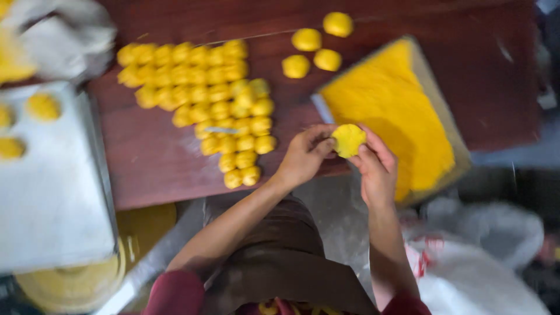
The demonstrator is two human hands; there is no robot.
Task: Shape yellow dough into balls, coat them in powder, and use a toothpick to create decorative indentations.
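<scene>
A flattened round piece of yellow dough (348, 140) is held between both my hands over the front edge of a dark red wooden table (151, 169). My left hand (303, 154) pinches its left side and my right hand (376, 166) cups its right side. To the left of my hands lie several small yellow dough balls (216, 99) packed in rows on the table. Just right of my hands sits a tray of yellow filling (391, 111).
Several larger yellow balls (318, 44) lie at the table's far side. A white tray (52, 186) with a few yellow pieces (44, 107) stands at the left. White plastic bags (478, 262) lie on the floor at the right. A brown apron covers my lap.
</scene>
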